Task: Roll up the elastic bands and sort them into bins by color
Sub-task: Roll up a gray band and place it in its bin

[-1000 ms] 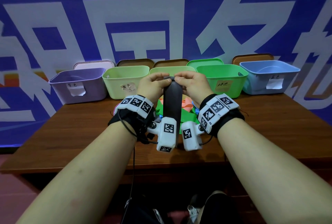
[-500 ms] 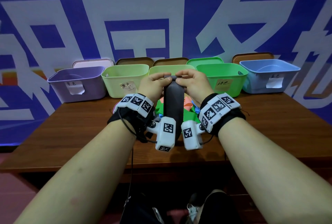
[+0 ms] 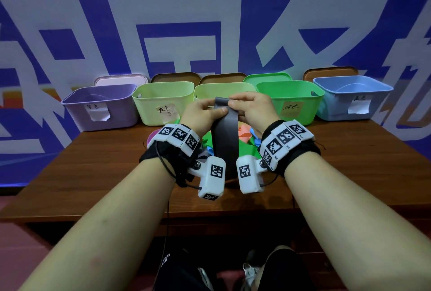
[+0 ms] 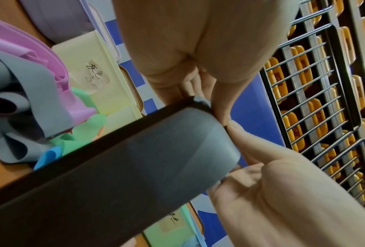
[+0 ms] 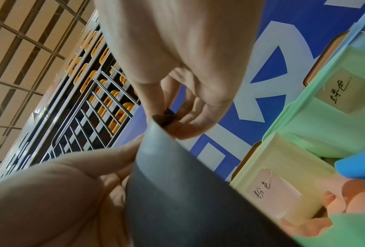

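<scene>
Holding a dark grey elastic band [image 3: 225, 141] up over a wooden table [image 3: 98, 169], a person pinches its top edge with both hands. The left hand [image 3: 202, 115] grips the band's upper left corner, thumb laid across the front and fingers curled behind. The right hand [image 3: 253, 110] pinches the upper right corner, fingertips [image 5: 190, 127] closed on the edge where the band begins to curl over. The band hangs straight down between the wrists, toward six o'clock. Behind it on the table lies a heap of loose bands [image 3: 245, 139] in green, orange, blue and pink.

Along the far edge of the table, from ten o'clock round to two o'clock, stand five open bins in a row: a purple bin [image 3: 102, 108], a pale green bin [image 3: 161, 101], a yellow-green bin [image 3: 210, 91] at twelve o'clock partly hidden by the hands, a bright green bin [image 3: 296, 101] and a light blue bin [image 3: 349, 97]. Each visible front carries a handwritten paper label. Lids [image 3: 176, 77] lean behind the bins against a blue and white banner [image 3: 210, 22].
</scene>
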Motion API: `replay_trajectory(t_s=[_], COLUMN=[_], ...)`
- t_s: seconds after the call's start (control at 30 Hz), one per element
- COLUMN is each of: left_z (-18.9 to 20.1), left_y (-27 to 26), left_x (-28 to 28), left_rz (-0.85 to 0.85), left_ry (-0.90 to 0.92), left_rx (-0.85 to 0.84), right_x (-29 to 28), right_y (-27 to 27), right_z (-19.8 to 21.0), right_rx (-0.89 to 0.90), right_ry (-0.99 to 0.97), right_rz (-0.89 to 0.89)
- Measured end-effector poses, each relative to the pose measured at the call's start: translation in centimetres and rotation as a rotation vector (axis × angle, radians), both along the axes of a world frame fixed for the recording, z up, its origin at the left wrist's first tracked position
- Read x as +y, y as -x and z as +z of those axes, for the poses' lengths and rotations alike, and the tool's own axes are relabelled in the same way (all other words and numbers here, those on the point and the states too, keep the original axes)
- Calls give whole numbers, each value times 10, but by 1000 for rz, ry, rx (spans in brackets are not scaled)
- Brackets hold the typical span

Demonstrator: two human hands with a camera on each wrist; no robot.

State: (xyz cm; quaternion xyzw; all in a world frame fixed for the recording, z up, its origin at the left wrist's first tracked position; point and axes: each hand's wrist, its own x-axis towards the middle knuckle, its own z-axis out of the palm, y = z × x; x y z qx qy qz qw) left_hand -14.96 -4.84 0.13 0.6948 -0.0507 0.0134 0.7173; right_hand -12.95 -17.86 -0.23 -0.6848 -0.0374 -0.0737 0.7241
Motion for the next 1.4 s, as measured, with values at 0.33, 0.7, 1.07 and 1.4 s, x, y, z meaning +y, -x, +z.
replay_trajectory(t_s=[0.33,0.7,1.07,1.4], left_z=[-3,-2,-2,-10], left_y=[-9,-8,-10,-12], left_x=[-2,4,5,7], left_rz=[117,95,94,95], left_ry=[59,64,105,73], left_rx=[-5,33,2,27], right_x=[0,3,5,5], right_y=[0,3,7,7], right_z=[0,0,2,-1], right_rx=[25,27,51,37], right_ry=[15,11,17,-13], right_rz=[29,74,108,119])
